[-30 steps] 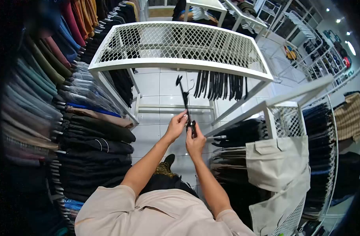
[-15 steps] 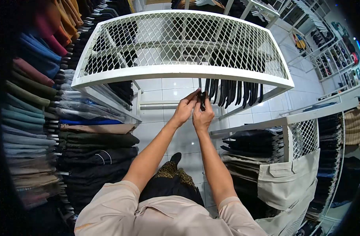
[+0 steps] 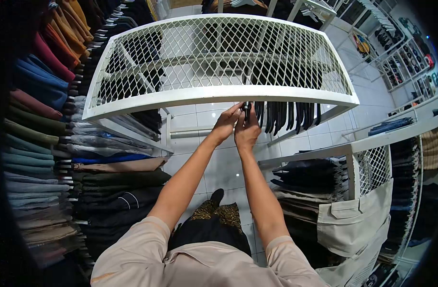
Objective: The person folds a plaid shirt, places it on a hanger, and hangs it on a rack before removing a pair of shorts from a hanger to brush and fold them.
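Both my hands meet under the front edge of a white mesh-topped rack (image 3: 228, 92). My left hand (image 3: 225, 125) is closed, its fingertips pinching a narrow black hanger (image 3: 247, 111) from the left side. Around the lower part of the hanger, my right hand (image 3: 247, 134) is closed with the thumb and fingers on either side. The upper part of the hanger goes behind the rack's edge, so its full shape is hidden. Just to the right, a row of thin black garments (image 3: 288, 117) hangs beneath the mesh.
Stacked and hanging clothes (image 3: 35, 129) line the left side, with dark folded garments (image 3: 118, 191) nearer. At right, a lower white rack (image 3: 353, 167) holds dark clothes and beige trousers (image 3: 345, 225). White floor tiles (image 3: 185, 165) show around my feet.
My view has shifted slightly. The black hanger has turned a little and shows a shiny part between my fingers. Both hands keep their grip at nearly the same place.
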`<state>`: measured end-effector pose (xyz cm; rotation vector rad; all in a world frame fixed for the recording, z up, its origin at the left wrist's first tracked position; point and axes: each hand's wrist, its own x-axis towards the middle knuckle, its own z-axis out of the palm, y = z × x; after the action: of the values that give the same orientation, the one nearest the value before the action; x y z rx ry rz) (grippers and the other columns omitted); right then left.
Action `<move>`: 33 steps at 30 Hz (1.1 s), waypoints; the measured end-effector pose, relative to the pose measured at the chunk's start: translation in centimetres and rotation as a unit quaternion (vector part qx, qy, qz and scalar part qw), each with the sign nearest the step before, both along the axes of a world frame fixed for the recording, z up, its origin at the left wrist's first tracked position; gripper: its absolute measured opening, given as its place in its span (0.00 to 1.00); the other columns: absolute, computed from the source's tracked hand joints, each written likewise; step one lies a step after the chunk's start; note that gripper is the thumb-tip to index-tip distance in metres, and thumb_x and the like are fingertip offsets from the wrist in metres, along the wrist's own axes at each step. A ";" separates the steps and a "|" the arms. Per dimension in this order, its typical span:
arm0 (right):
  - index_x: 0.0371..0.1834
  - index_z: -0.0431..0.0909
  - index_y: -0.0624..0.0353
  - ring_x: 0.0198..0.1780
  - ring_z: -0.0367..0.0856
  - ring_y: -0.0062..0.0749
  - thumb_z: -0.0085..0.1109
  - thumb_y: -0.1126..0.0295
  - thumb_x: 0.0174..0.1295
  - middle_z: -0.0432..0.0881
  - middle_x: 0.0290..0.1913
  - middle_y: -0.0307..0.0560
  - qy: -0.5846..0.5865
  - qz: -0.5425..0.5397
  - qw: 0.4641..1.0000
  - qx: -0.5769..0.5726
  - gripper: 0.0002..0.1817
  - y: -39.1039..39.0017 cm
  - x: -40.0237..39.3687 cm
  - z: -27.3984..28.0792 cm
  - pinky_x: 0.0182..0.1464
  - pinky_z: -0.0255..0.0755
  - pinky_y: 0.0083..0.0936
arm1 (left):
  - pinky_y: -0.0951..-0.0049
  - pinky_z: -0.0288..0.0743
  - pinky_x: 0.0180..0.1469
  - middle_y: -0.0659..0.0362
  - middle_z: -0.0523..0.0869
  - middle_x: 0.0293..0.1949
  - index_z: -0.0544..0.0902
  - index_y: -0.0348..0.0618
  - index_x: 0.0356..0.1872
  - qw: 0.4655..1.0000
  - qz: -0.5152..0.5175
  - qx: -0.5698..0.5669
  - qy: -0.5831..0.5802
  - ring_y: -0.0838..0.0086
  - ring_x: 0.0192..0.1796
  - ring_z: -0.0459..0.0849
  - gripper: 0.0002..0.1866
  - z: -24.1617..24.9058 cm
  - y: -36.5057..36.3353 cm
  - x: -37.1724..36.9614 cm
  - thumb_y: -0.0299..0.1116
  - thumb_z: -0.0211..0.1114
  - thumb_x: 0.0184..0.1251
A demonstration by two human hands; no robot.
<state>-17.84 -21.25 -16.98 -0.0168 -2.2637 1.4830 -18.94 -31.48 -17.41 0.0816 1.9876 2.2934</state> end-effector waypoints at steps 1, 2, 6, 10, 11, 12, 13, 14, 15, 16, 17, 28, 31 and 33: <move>0.73 0.75 0.60 0.50 0.90 0.54 0.56 0.61 0.76 0.87 0.55 0.65 0.023 -0.011 1.000 0.007 0.26 0.1 -0.2 -0.6 0.48 0.84 0.39 | 0.74 0.65 0.73 0.51 0.81 0.69 0.71 0.39 0.77 1.000 -0.002 0.008 -0.001 0.70 0.70 0.77 0.26 -0.3 0.1 -0.2 0.40 0.50 0.86; 0.73 0.75 0.59 0.47 0.90 0.53 0.58 0.61 0.75 0.87 0.53 0.65 0.045 -0.022 0.999 0.013 0.26 0.2 -0.5 -1.1 0.47 0.83 0.38 | 0.74 0.65 0.73 0.51 0.81 0.69 0.70 0.38 0.78 1.000 -0.005 0.016 -0.001 0.71 0.69 0.77 0.26 -0.6 0.3 -0.5 0.40 0.50 0.86; 0.74 0.74 0.57 0.47 0.91 0.51 0.58 0.61 0.74 0.88 0.51 0.65 0.051 -0.025 0.998 -0.016 0.26 0.7 -0.6 -0.8 0.47 0.83 0.38 | 0.74 0.65 0.73 0.52 0.80 0.70 0.69 0.40 0.79 1.000 -0.024 0.020 0.004 0.72 0.69 0.77 0.27 -0.1 0.8 -0.7 0.40 0.51 0.86; 0.75 0.73 0.55 0.52 0.89 0.57 0.61 0.61 0.73 0.87 0.54 0.66 0.052 -0.013 0.999 0.008 0.28 0.8 -0.3 -0.8 0.52 0.82 0.40 | 0.74 0.63 0.74 0.52 0.78 0.72 0.67 0.41 0.80 1.000 -0.015 -0.007 -0.022 0.71 0.71 0.75 0.28 1.0 0.8 0.2 0.40 0.51 0.86; 0.75 0.73 0.56 0.53 0.89 0.57 0.61 0.62 0.72 0.86 0.55 0.66 0.028 -0.009 0.999 0.015 0.28 1.0 0.1 -1.0 0.53 0.82 0.40 | 0.74 0.63 0.74 0.51 0.78 0.73 0.67 0.42 0.81 0.999 -0.005 -0.043 -0.008 0.71 0.72 0.75 0.28 1.3 0.9 0.8 0.39 0.50 0.86; 0.75 0.73 0.56 0.53 0.89 0.57 0.61 0.63 0.72 0.86 0.57 0.66 0.003 -0.005 1.000 0.020 0.28 1.2 0.8 -0.4 0.53 0.81 0.40 | 0.74 0.63 0.75 0.51 0.78 0.73 0.66 0.42 0.81 0.997 0.005 -0.079 0.006 0.71 0.72 0.75 0.28 1.5 0.9 1.4 0.39 0.50 0.86; 0.75 0.73 0.56 0.54 0.89 0.58 0.62 0.64 0.71 0.85 0.58 0.67 -0.021 -0.001 0.999 0.025 0.29 1.3 1.4 -0.3 0.54 0.81 0.40 | 0.73 0.62 0.75 0.51 0.77 0.74 0.66 0.42 0.81 0.998 0.015 -0.067 0.010 0.70 0.72 0.74 0.27 0.2 0.8 1.8 0.39 0.50 0.87; 0.74 0.74 0.60 0.56 0.89 0.54 0.63 0.67 0.70 0.85 0.61 0.65 0.002 -0.015 0.998 0.067 0.29 1.5 1.8 -0.1 0.57 0.81 0.37 | 0.73 0.62 0.75 0.51 0.77 0.74 0.66 0.42 0.81 0.998 0.024 -0.054 0.015 0.69 0.73 0.74 0.27 -1.1 0.8 2.3 0.39 0.50 0.87; 0.74 0.74 0.62 0.57 0.88 0.53 0.62 0.68 0.69 0.85 0.61 0.65 -0.012 -0.007 0.999 0.038 0.29 1.7 2.6 -0.3 0.57 0.81 0.36 | 0.72 0.62 0.75 0.51 0.76 0.74 0.66 0.42 0.81 0.998 0.033 -0.042 0.019 0.68 0.73 0.74 0.27 -2.0 0.9 3.0 0.39 0.49 0.87; 0.73 0.74 0.63 0.58 0.88 0.52 0.62 0.69 0.69 0.85 0.61 0.65 -0.024 0.001 1.000 0.008 0.29 2.0 3.5 -0.3 0.58 0.81 0.35 | 0.69 0.64 0.75 0.51 0.77 0.74 0.66 0.42 0.81 0.999 0.029 -0.023 -0.010 0.66 0.73 0.75 0.27 -1.1 0.8 4.3 0.40 0.48 0.88; 0.73 0.74 0.65 0.59 0.88 0.51 0.62 0.70 0.69 0.85 0.62 0.64 -0.036 0.008 0.999 -0.020 0.29 2.6 4.7 -0.3 0.59 0.81 0.34 | 0.69 0.65 0.74 0.51 0.78 0.73 0.67 0.42 0.80 0.999 0.019 -0.026 -0.024 0.66 0.72 0.76 0.26 -0.5 0.8 5.6 0.40 0.48 0.88; 0.64 0.83 0.62 0.49 0.90 0.32 0.61 0.81 0.69 0.89 0.51 0.51 -0.052 -0.149 0.988 -0.006 0.19 17.7 29.1 9.6 0.49 0.84 0.26 | 0.65 0.77 0.64 0.51 0.88 0.58 0.77 0.40 0.72 0.977 -0.201 -0.022 -0.064 0.68 0.57 0.86 0.24 5.6 11.3 18.9 0.44 0.50 0.88; 0.63 0.83 0.63 0.47 0.90 0.33 0.61 0.80 0.70 0.88 0.51 0.51 -0.046 -0.259 0.964 0.040 0.19 22.8 34.8 13.0 0.47 0.84 0.27 | 0.68 0.77 0.63 0.52 0.89 0.56 0.80 0.38 0.68 0.957 -0.286 -0.051 -0.009 0.69 0.57 0.87 0.23 8.6 17.6 20.6 0.43 0.53 0.87; 0.63 0.83 0.64 0.45 0.90 0.35 0.61 0.79 0.70 0.88 0.50 0.53 -0.014 -0.337 0.938 0.076 0.18 25.7 38.6 14.3 0.45 0.84 0.27 | 0.69 0.79 0.60 0.51 0.90 0.54 0.82 0.36 0.66 0.944 -0.309 -0.099 0.066 0.70 0.54 0.88 0.21 11.4 21.4 21.6 0.41 0.54 0.86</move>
<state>20.77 4.40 -2.67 -0.6973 -2.0703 0.9397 2.68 -10.10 -5.98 0.7431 1.8770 1.7194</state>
